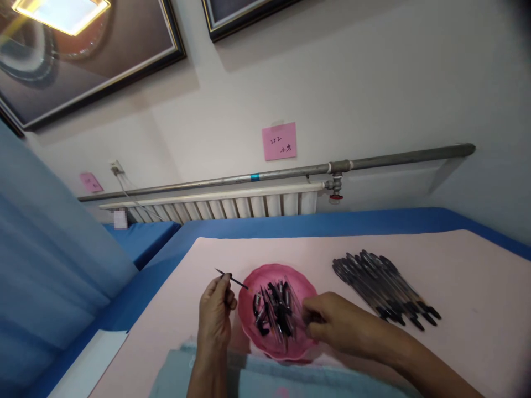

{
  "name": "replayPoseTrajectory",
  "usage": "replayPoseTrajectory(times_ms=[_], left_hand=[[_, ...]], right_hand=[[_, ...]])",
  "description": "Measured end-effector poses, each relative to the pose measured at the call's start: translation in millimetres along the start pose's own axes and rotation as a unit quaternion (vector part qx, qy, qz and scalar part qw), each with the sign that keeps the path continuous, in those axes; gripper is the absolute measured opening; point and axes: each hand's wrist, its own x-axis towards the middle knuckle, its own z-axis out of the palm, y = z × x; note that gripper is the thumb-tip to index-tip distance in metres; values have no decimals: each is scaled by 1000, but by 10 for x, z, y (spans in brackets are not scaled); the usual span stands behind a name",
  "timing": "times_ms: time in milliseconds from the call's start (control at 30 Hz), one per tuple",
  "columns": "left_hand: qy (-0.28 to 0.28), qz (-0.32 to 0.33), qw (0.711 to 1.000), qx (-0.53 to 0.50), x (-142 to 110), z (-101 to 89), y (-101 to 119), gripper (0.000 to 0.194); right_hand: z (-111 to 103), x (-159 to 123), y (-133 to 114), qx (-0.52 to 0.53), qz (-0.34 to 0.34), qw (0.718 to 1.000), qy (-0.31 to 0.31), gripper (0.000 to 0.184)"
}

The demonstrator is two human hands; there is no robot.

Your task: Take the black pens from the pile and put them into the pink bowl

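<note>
At the lower centre of the frame, a pink plate [269,271] is holding a mixed heap of loose pen parts [282,319], with black caps and clear tubes showing. Just left of it, the left hand [215,315] is pinching a thin dark refill [239,283] between thumb and fingers, one end slanting over the plate's rim. The right hand [338,323] is reaching in at the plate's right side, fingers curled nearly closed; blur is hiding whether they are gripping a part.

As to progress, a bundle of pens [375,282] at lower right is lying side by side, appearing whole and capped. The parts in the plate are lying separate and look unassembled; the refill is being held outside any barrel.

As to edges and room, the pink cover [464,293] is leaving bare surface beyond the plate and right of the bundle. A blue border [290,224] is running along the far side, below the radiator [244,207]. A teal cloth [261,381] is crowding the plate's near side, and the right forearm is passing close below the bundle, apparently narrowing clearance there.
</note>
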Motion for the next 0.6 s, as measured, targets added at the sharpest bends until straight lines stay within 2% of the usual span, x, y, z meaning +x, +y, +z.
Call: replayPoseTrajectory(times_ms=[67,167,367,467,533,600], left_hand=[[-17,-6,998,59,7,-28,-25,33],[-71,-16,980,184,-33,7,-110,33],[-45,58,958,276,-100,99,-157,30],[-130,54,941,307,-205,176,-176,25],[-215,52,916,335,-312,254,-209,21],[-270,52,887,371,-411,328,-246,15]], right_hand=[[-57,-6,-6,-9,12,1000,24,10],[-74,26,-10,61,14,998,26,10],[18,119,33,242,38,969,38,5],[65,142,55,293,29,954,61,7],[96,154,62,332,17,940,80,9],[129,166,62,356,8,928,105,10]])
